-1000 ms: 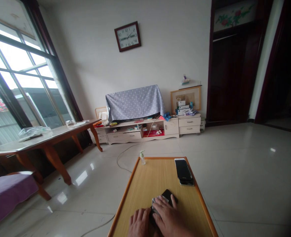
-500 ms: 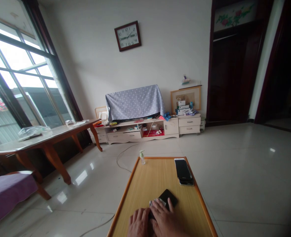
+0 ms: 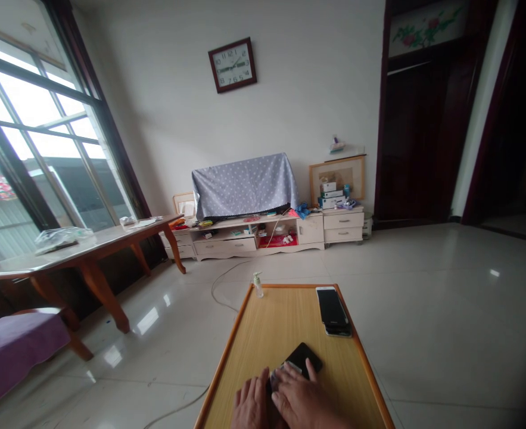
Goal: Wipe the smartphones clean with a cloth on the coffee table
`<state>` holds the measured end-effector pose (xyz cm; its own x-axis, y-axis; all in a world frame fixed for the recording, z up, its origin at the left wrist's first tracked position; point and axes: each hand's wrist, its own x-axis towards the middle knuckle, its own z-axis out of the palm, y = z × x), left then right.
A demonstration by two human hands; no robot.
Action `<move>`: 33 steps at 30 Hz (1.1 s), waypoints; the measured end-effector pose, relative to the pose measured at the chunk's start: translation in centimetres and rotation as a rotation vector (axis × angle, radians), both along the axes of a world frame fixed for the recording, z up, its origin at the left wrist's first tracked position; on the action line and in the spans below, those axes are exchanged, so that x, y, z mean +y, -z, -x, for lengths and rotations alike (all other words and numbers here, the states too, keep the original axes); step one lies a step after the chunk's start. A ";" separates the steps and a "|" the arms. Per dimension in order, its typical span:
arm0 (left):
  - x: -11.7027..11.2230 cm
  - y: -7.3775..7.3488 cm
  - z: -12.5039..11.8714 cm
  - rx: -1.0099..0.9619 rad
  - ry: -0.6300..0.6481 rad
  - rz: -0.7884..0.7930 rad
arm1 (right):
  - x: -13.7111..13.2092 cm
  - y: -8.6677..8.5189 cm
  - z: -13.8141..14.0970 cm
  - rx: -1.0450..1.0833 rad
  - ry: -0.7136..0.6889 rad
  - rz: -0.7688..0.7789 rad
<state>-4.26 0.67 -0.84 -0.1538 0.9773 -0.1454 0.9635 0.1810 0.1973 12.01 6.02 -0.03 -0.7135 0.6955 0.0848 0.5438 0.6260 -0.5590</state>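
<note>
A black smartphone [image 3: 308,356] lies slantwise on the wooden table [image 3: 276,316], its near part covered by my hands. My right hand [image 3: 305,396] presses a small whitish cloth [image 3: 295,367] against the phone's surface, with the fingers laid over the cloth. At the phone's near left edge is my left hand [image 3: 251,402], fingers bent and thumb side against the phone. Its grip is partly hidden. Farther up the table, near the right edge, a white-framed phone [image 3: 332,305] rests on top of another phone.
A small clear pump bottle [image 3: 258,286] stands at the table's far left corner. A cable [image 3: 213,292] runs over the tiled floor to the left. Beyond are a low white cabinet [image 3: 310,231] and a long table [image 3: 88,253] by the window.
My right hand and the cloth have shifted slightly over the phone, and the right thumb now sits closer to the fingers. The left thumb side has risen a little.
</note>
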 end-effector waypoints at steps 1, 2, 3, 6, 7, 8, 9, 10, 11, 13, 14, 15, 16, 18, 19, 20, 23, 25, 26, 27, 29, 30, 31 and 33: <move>0.0 0.0 0.0 0.000 0.002 -0.002 | 0.1 -0.2 -0.2 -0.012 -0.022 -0.016; 0.0 0.1 0.1 0.000 0.005 -0.006 | 0.2 -0.2 -0.3 -0.026 -0.045 -0.034; 0.1 0.1 0.1 -0.001 0.008 -0.011 | 0.3 -0.2 -0.5 -0.040 -0.066 -0.049; 0.1 0.3 0.2 0.001 0.019 -0.018 | 0.5 0.4 -0.6 -0.047 -0.092 -0.056; 0.1 0.4 0.2 0.005 0.024 -0.018 | 0.5 0.7 -0.6 -0.038 -0.089 -0.045; 0.1 0.4 0.2 0.011 0.024 -0.015 | 0.5 1.0 -0.5 -0.026 -0.082 -0.028; 0.1 0.4 0.2 0.016 0.023 -0.011 | 0.4 1.1 -0.4 -0.014 -0.074 -0.008; 0.1 0.4 0.2 0.020 0.019 -0.006 | 0.4 1.2 -0.3 -0.005 -0.069 0.012; 0.1 0.4 0.2 0.023 0.013 -0.001 | 0.3 1.1 -0.2 -0.001 -0.067 0.027; 0.1 0.4 0.2 0.021 0.007 0.008 | 0.1 0.5 -0.2 -0.010 -0.065 0.025; 0.1 0.4 0.2 0.019 0.008 0.013 | 0.0 0.0 -0.2 -0.023 -0.065 0.007; 0.0 0.4 0.2 0.018 0.011 0.015 | -0.1 -0.4 -0.3 -0.042 -0.068 -0.018; 0.0 0.3 0.2 0.016 0.017 0.016 | -0.2 -0.8 -0.5 -0.064 -0.069 -0.043; 0.0 0.2 0.2 0.016 0.021 0.014 | -0.3 -1.3 -0.7 -0.100 -0.075 -0.072; -0.1 0.1 0.2 0.017 0.022 0.014 | -0.3 -1.2 -0.8 -0.103 -0.078 -0.074; -0.1 0.0 0.1 0.017 0.023 0.017 | -0.3 -1.0 -0.8 -0.092 -0.078 -0.072; -0.1 -0.4 -0.1 0.013 0.021 0.027 | -0.2 0.3 -0.6 -0.023 -0.062 -0.053; 0.0 -0.5 -0.1 0.010 0.022 0.024 | 0.0 1.0 -0.3 0.013 -0.043 -0.025; 0.0 -0.5 -0.1 0.010 0.021 0.023 | 0.1 1.2 -0.2 0.021 -0.037 -0.011; 0.0 -0.5 -0.1 0.011 0.021 0.023 | 0.1 1.2 -0.1 0.021 -0.031 -0.003; 0.1 -0.5 -0.1 0.008 0.026 0.029 | 0.1 0.8 -0.1 -0.003 -0.025 -0.017; 0.1 -0.5 -0.1 0.006 0.025 0.031 | 0.0 0.5 -0.2 -0.027 -0.027 -0.035; 0.1 -0.5 0.0 0.004 0.018 0.031 | 0.0 0.2 -0.3 -0.055 -0.033 -0.055; 0.0 -0.6 -0.1 -0.003 0.008 0.022 | -0.2 -0.3 -0.6 -0.098 -0.051 -0.082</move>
<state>-4.19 0.71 -0.27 -0.1452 0.9752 -0.1669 0.9644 0.1772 0.1963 12.65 5.82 0.25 -0.7556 0.6515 0.0677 0.5594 0.6956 -0.4509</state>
